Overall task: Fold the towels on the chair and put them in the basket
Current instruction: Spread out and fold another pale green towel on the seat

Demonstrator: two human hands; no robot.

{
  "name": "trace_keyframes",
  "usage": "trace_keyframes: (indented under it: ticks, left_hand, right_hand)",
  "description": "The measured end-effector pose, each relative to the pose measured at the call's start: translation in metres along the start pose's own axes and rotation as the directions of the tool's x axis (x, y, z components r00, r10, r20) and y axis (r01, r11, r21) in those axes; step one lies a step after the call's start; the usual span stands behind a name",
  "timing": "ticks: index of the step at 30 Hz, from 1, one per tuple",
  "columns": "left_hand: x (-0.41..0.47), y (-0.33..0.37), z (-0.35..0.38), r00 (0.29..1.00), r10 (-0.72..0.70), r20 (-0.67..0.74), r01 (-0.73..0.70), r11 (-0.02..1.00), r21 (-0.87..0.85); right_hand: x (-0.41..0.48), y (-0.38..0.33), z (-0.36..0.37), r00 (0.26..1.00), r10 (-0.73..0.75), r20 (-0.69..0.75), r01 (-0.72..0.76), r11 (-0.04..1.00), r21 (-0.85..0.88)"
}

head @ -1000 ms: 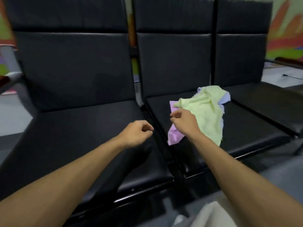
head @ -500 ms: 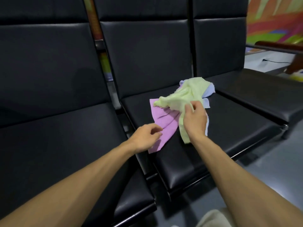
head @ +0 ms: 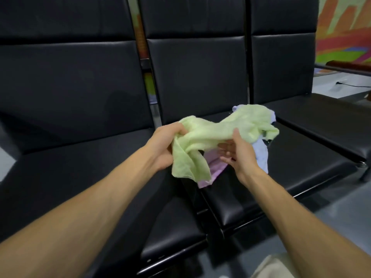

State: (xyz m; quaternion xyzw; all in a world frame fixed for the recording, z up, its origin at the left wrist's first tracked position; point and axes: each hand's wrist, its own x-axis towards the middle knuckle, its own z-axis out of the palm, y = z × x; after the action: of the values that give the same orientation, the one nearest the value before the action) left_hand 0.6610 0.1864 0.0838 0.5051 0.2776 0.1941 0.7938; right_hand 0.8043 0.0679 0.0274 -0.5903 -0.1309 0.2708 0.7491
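1. The left hand [head: 164,145] has a closed grip: its fingers curl round the bunched left edge of the green towel [head: 210,135] and hold it up off the seat.
2. The right hand [head: 239,155] is turned palm up. Its thumb stands against the near face of the green towel and its loosely bent fingers [head: 225,149] lie under the cloth, so this grip is a light, half-open pinch on the same towel.
3. The green towel is pale, thin and softly napped. It stretches in a crumpled band between the two hands, one limp corner hangs below the left hand, and its far end is still heaped on the pile.
4. Under it lies a pink towel [head: 214,169], flat and lightly creased, its corner reaching the front left edge of the middle seat [head: 281,177].
5. A pale blue towel [head: 261,155] sits rumpled just beside the right hand, partly covered by the green one.
6. All three towels are over the middle seat of a row of three joined chairs, padded in smooth black leather-like material with stitched panels and a faint sheen.
7. The left seat [head: 80,167] and the right seat [head: 331,121] flank it.
8. Behind the chairs is a brightly painted wall [head: 345,27]; the floor [head: 341,207] is grey and glossy.
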Motion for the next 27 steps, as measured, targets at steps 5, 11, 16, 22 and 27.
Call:
trace_keyframes:
  ticks: [5,11,16,22,27]
  left_hand:
    - [-0.057,0.009,-0.052,0.979,-0.078,0.187,0.032,0.971,0.236]
    - [-0.116,0.004,-0.133,0.995,-0.094,0.020,0.079,0.926,0.369]
    - [-0.159,0.001,-0.182,0.935,0.283,-0.213,-0.196,0.914,0.354]
    - [-0.179,-0.009,-0.228,0.926,0.332,-0.181,-0.071,0.622,0.780]
    - [-0.179,-0.020,-0.238,0.951,0.209,-0.226,0.166,0.271,0.948]
  right_hand:
    - [-0.002,0.008,0.027,0.983,0.181,-0.020,-0.167,0.939,0.301]
    - [-0.040,0.018,0.104,0.980,0.035,0.198,-0.043,0.998,0.037]
    - [-0.083,0.021,0.167,0.768,0.063,0.637,-0.093,0.996,0.015]
    - [-0.083,0.051,0.171,0.631,0.419,0.653,0.149,0.761,-0.632]
    - [-0.070,0.051,0.151,0.475,0.629,0.615,0.077,0.667,-0.741]
